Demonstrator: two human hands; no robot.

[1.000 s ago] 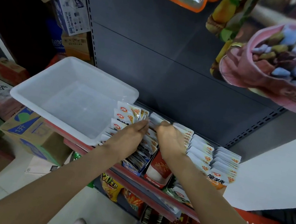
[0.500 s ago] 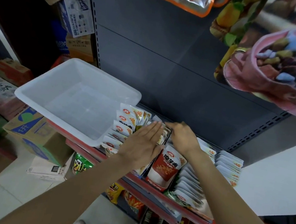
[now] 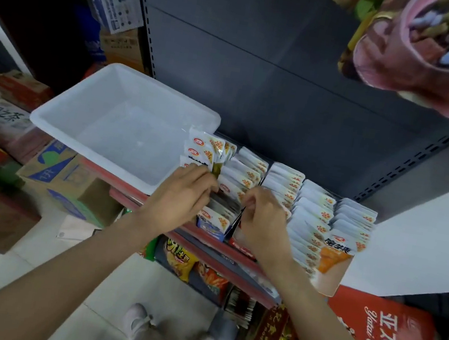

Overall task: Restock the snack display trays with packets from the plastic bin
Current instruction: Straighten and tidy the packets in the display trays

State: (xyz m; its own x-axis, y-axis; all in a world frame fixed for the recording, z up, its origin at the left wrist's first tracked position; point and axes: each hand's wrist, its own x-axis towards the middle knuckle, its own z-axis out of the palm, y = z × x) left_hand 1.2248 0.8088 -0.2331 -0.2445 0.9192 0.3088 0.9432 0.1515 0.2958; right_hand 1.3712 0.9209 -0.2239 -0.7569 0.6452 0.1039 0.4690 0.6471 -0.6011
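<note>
The white plastic bin (image 3: 124, 127), just left of our hands on the shelf, shows only its bare floor, so we judge the restocking is nearly finished and only tidying remains. Half a second ago our left hand (image 3: 181, 195) lay flat on the packet rows (image 3: 287, 191); now its fingers curl against the leftmost packets (image 3: 206, 149). Our right hand (image 3: 264, 220), close beside it but not touching, now pinches a packet edge in the middle tray.
</note>
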